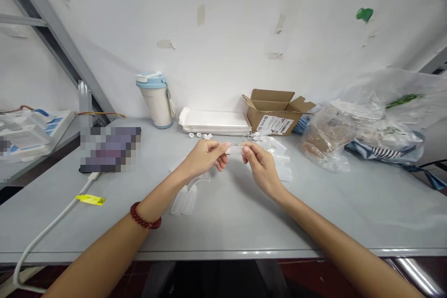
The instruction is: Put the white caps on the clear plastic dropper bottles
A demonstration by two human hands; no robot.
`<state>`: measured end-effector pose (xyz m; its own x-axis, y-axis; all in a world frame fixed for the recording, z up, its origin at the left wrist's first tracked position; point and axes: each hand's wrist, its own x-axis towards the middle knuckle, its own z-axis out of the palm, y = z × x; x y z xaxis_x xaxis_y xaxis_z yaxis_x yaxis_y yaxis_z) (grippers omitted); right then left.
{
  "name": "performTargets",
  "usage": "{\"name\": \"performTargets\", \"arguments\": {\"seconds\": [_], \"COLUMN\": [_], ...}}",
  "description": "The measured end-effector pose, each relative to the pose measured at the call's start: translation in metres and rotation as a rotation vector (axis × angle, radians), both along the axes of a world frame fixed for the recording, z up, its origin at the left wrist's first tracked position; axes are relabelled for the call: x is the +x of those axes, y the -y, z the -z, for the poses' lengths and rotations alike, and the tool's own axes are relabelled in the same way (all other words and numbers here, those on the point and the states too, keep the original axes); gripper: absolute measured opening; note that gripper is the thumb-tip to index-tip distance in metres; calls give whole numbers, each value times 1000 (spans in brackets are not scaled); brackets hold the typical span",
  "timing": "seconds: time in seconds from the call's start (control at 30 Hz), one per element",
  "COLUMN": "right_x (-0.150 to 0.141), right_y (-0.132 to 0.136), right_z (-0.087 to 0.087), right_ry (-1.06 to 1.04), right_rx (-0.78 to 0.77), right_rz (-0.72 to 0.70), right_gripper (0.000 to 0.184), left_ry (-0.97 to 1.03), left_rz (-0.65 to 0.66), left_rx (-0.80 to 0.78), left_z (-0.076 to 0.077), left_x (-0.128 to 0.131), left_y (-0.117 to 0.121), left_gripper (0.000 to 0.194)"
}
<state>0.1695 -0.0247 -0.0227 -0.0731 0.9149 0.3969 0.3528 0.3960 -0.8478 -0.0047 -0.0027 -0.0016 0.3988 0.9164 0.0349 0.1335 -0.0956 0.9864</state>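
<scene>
My left hand [204, 158] and my right hand [261, 167] are raised just above the grey table [223, 223], facing each other. Between their fingertips they pinch a small translucent plastic tube [234, 150], held level. Its ends are partly hidden by my fingers. Below my left wrist lie a couple of similar translucent plastic bottles [183, 201]. Beyond my right hand is a loose group of clear plastic pieces [281, 160]. Several small white caps [199, 135] lie beyond my hands.
A blurred-out dark object [110, 149] lies at left, with a white cable [52, 223] and yellow tag [91, 199] nearby. At the back stand a lidded tumbler [155, 101], white trays [213, 122] and an open cardboard box [275, 112]. Plastic bags [359, 132] crowd the right.
</scene>
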Motion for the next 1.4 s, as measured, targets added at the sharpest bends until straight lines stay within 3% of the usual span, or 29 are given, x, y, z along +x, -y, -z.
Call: {"name": "performTargets", "arguments": {"seconds": [0.13, 0.3, 0.5, 0.67, 0.73, 0.83, 0.93, 1.03, 1.17, 1.4], "right_x": [1, 2, 10, 11, 11, 17, 36, 65, 99, 112], "right_y": [-2, -2, -8, -14, -13, -15, -26, -44, -66, -82], "right_z": [1, -1, -5, -5, -8, -14, -20, -20, -13, -1], "right_ry": [-3, 141, 45, -29, 18, 156, 251, 304, 367, 403], "right_rx": [-11, 125, -68, -138, -104, 64, 275, 334, 261, 96], "right_rz": [-23, 1, -62, -131, -93, 52, 227, 371, 458, 443], "right_gripper": [28, 24, 27, 32, 31, 31, 31, 36, 39, 36], "left_ry": [12, 57, 57, -71, -81, -145, -312, -558, -642, -594], "left_rz": [0, -30, 43, -14, -45, -142, -377, -532, -471, -256], "left_rx": [-28, -76, 33, 142, 173, 215, 341, 490, 534, 490], "left_z": [1, 1, 2, -3, -4, -4, 3, 15, 27, 30], "left_x": [0, 1, 3, 7, 5, -10, -41, -72, -86, -57], "left_y": [0, 2, 4, 6, 3, -11, -35, -60, -75, -64], "left_gripper": [43, 40, 36, 32, 29, 29, 24, 18, 23, 28]}}
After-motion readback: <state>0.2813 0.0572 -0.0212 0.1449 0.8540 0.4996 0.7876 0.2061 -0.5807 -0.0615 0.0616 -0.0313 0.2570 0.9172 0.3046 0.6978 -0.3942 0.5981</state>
